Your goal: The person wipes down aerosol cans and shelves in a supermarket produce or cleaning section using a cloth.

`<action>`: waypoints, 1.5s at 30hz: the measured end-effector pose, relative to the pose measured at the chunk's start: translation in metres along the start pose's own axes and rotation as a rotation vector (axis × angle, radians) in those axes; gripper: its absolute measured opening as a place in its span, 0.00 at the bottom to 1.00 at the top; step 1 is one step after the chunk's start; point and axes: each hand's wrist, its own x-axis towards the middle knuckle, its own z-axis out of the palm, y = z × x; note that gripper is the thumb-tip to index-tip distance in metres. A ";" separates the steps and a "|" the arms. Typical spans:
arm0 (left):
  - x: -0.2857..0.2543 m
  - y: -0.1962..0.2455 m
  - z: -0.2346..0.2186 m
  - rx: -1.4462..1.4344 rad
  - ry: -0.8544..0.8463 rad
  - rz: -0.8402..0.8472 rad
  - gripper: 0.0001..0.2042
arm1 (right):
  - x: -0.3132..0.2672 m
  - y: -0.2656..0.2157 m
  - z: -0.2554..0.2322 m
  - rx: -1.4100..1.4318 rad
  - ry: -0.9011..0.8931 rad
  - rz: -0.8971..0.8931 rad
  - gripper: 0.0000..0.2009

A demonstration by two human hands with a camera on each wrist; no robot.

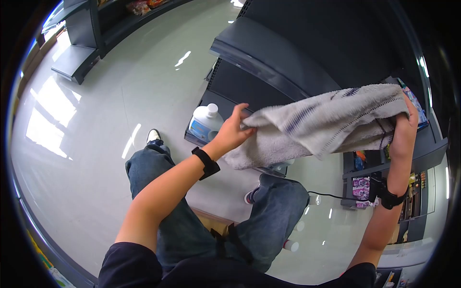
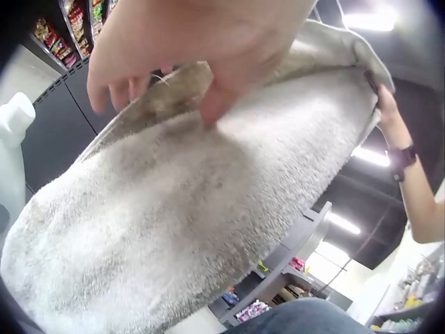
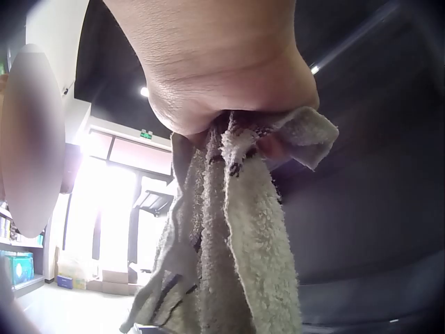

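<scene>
A grey towel with dark stripes (image 1: 312, 125) is stretched between both hands in front of the dark shelves. The left hand (image 1: 233, 132) pinches its left end between thumb and fingers; in the left wrist view the thumb of the left hand (image 2: 201, 49) lies against the fluffy cloth (image 2: 181, 202). At the towel's far right end, the right hand (image 1: 406, 117) grips it. Folds of the towel (image 3: 257, 243) hang below the right hand (image 3: 229, 76) in the right wrist view, its fingertips mostly hidden.
A white bottle with a blue label (image 1: 205, 122) stands on the low shelf, left of the left hand. Dark shelving (image 1: 259, 62) rises ahead. Purple packs (image 1: 361, 188) sit on a shelf at right. A red-capped container (image 1: 291, 246) is on the floor beside the person's leg.
</scene>
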 end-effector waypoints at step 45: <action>0.122 0.093 -0.009 1.225 0.347 0.748 0.26 | -0.061 0.189 0.178 -0.562 0.529 -0.285 0.35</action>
